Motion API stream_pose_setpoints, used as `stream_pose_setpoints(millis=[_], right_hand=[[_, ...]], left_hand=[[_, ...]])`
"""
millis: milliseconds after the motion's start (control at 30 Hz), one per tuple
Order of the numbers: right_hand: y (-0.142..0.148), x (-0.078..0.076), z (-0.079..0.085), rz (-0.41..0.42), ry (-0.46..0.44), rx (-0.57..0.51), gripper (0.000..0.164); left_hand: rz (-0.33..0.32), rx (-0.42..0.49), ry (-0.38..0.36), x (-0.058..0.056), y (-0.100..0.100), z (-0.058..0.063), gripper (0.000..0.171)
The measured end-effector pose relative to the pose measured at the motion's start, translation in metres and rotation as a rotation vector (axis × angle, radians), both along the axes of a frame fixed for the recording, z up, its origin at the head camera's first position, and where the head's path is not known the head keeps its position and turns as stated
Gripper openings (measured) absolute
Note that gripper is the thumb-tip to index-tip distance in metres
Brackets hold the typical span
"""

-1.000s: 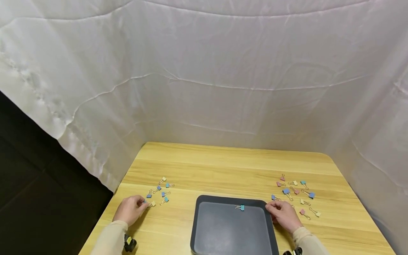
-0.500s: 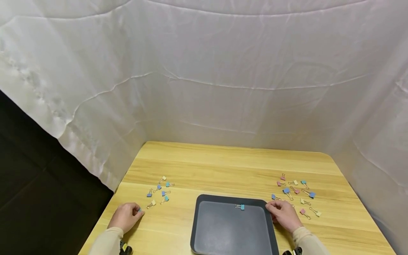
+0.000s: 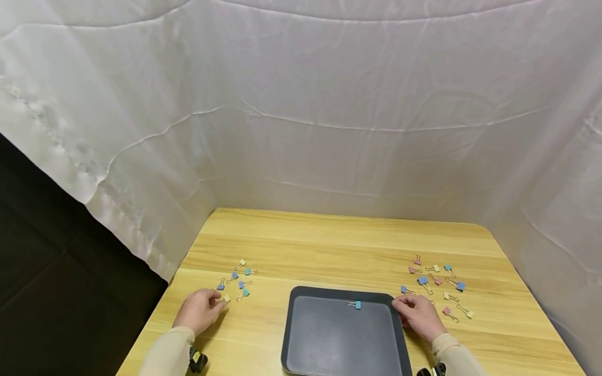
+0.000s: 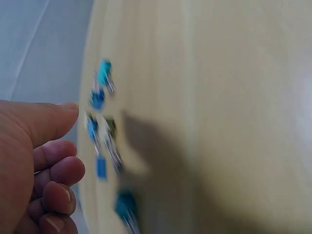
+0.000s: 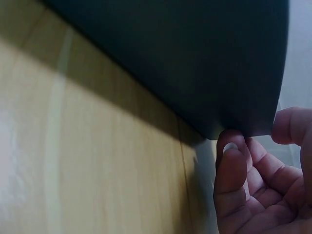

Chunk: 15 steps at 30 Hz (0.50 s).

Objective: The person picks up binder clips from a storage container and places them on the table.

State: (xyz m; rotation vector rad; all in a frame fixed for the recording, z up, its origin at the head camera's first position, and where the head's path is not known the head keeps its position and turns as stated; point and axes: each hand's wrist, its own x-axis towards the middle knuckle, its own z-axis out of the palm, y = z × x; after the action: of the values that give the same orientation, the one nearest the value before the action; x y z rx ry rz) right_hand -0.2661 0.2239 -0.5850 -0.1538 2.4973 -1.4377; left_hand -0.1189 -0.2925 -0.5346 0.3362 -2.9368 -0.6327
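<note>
My left hand [image 3: 198,312] hovers beside a pale yellow binder clip [image 3: 227,298], partly covering its wire handles. In the left wrist view its thumb and loosely bent fingers stand apart, and nothing shows between them. A blurred teal binder clip [image 4: 126,204] lies lowest in that view; the hand hides it from the head view. My right hand [image 3: 419,316] pinches the far right corner of a dark grey tray [image 3: 400,334], thumb at the rim and fingertips against the outer wall [image 5: 195,73]. Inside the tray, near its far edge, lies another teal binder clip [image 3: 357,305].
Several blue, teal and yellow clips [image 3: 244,284] lie scattered beyond my left hand. A larger group of pink, blue, yellow and teal clips [image 3: 424,282] spreads right of the tray on the wooden table [image 3: 320,240]. A pale curtain [image 3: 329,162] hangs behind.
My left hand drew a teal clip toward the near left, then moved back up to the yellow clip without it in sight. My right hand and the tray stay put.
</note>
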Motion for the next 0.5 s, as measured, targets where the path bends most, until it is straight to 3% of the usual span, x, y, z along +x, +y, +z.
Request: stream_pose_setpoints(millis=[233,500], right_hand=[[0.0,0.001,0.002,0.002,0.006,0.001,0.024],[0.0,0.001,0.001,-0.006,-0.007,-0.015,0.023]], left_hand=[[-0.131,-0.02,0.099,-0.03,0.047,0.006,0.023],[-0.357,-0.054,0.157,-0.062,0.116,0.012,0.029]])
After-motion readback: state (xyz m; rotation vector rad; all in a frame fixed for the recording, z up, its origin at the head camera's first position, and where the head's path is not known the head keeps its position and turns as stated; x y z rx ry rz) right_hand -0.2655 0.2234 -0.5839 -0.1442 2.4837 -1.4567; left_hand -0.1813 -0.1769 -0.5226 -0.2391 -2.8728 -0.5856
